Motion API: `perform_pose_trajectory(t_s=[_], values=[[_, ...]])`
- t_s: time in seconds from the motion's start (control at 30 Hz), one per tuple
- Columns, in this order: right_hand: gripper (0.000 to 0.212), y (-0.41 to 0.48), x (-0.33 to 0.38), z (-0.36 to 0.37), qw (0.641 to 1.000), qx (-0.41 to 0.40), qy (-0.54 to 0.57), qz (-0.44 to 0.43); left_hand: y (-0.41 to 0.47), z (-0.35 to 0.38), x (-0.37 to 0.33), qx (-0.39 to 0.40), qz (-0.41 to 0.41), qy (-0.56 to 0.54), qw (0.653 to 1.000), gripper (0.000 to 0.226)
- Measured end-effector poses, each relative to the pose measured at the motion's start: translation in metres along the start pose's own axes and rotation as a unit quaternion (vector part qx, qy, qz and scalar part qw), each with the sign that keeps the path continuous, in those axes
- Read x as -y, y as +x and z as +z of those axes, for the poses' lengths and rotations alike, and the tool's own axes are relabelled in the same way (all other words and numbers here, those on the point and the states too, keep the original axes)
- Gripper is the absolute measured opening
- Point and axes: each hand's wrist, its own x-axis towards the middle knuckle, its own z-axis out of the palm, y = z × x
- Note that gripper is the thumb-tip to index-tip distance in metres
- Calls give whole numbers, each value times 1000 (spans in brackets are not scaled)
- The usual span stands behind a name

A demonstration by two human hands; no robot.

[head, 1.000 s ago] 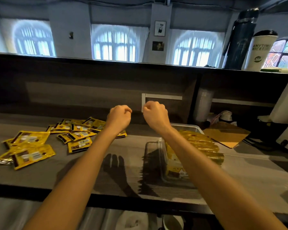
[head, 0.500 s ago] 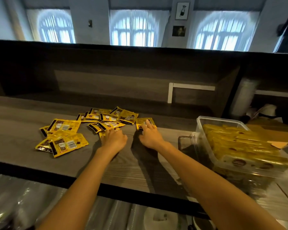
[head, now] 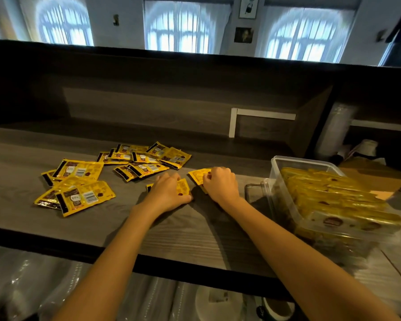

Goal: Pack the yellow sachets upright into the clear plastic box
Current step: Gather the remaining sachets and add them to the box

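Observation:
Several yellow sachets (head: 146, 158) lie flat and scattered on the dark wooden counter (head: 185, 230), with another small heap (head: 79, 195) further left. My left hand (head: 169, 193) lies on one sachet (head: 183, 187), fingers curled over it. My right hand (head: 220, 184) pinches the edge of another sachet (head: 198, 176) lying flat beside it. The clear plastic box (head: 287, 165) stands at the right, holding a row of several yellow sachets (head: 333, 195) packed upright.
A dark raised back wall (head: 148, 93) runs behind the counter. A brown cardboard piece (head: 375, 177) lies behind the box. The counter's front edge (head: 102, 251) is close to me, with plastic-wrapped goods below it.
Both hands came down from raised fists to the counter and now sit on two sachets near the pile. The view has swung left, so the box now stands at the right.

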Motion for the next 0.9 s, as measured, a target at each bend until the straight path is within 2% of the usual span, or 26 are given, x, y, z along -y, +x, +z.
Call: perform_pose_trajectory(t_s=[0.03, 0.1, 0.17, 0.2, 0.33, 0.4, 0.53, 0.63, 0.73, 0.9], values=[[27, 0, -1, 2, 1000, 16, -14, -10, -1, 1, 1, 14, 0, 26, 1000, 71], [47, -1, -3, 5, 996, 64, -65, -14, -2, -1, 4, 40, 10, 49, 998, 78], [62, 0, -5, 4, 988, 100, -117, -10, -3, -7, 6, 56, 26, 66, 996, 74], [63, 1, -5, 2, 985, 110, -129, -11, -4, -10, 5, 61, 35, 75, 995, 71], [45, 0, 1, -10, 975, 131, -170, -60, -14, -10, -3, 56, 63, 139, 987, 49], [37, -6, 4, -13, 967, 125, -206, -88, -16, -6, -2, 30, 64, 154, 985, 48], [28, -17, -1, -18, 964, 87, -237, -87, -19, -4, -1, -34, 63, 130, 989, 28], [24, -18, 2, -31, 976, 65, -193, -71, -20, -12, -9, -99, 39, 57, 993, 19], [24, -12, 10, -50, 997, 21, -66, -34, -23, -25, -24, -147, 26, -23, 989, 14], [20, 0, 15, -88, 994, -55, 99, 7, -27, -50, -61, -223, 33, -112, 968, 12]])
